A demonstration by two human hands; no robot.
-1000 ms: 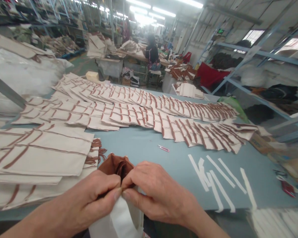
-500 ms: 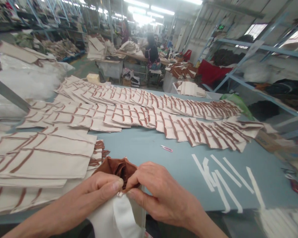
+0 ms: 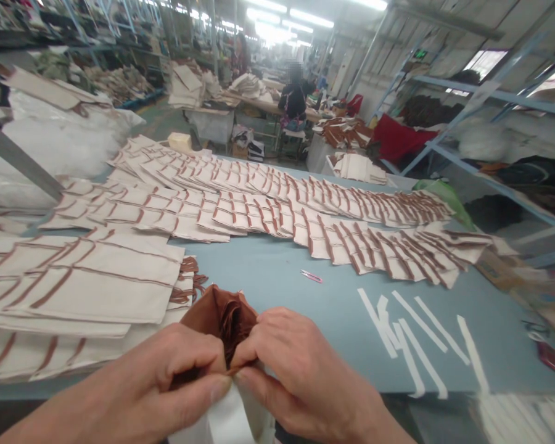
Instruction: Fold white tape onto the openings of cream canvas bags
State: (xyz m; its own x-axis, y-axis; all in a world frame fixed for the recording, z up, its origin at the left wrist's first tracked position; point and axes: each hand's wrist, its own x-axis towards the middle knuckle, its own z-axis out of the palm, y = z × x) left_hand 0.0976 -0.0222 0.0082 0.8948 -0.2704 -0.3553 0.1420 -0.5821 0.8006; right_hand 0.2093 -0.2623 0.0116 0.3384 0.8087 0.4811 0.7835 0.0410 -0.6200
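At the front edge of the table, a cream fabric piece with a brown lining [image 3: 203, 314] stands with its mouth open. My left hand [image 3: 166, 376] pinches the near rim between thumb and fingers. Close beside it, my right hand [image 3: 291, 364] pinches the same rim, the thumbs almost touching. A white strip [image 3: 229, 416] hangs down from the rim below the thumbs. Folds of brown cloth show inside the opening. The lower part of the piece is cut off by the frame.
Overlapping cream panels with brown edging [image 3: 106, 277] lie at left, and more rows [image 3: 277, 213] cross the blue table [image 3: 259, 265]. Small pink-handled snips [image 3: 311, 276] and white strips [image 3: 411, 357] lie at right. A person [image 3: 293, 102] sits in the background.
My left hand has shifted its pinch along the rim, its fingers now more inside the opening. The brown mouth gapes wider. The view has moved slightly.
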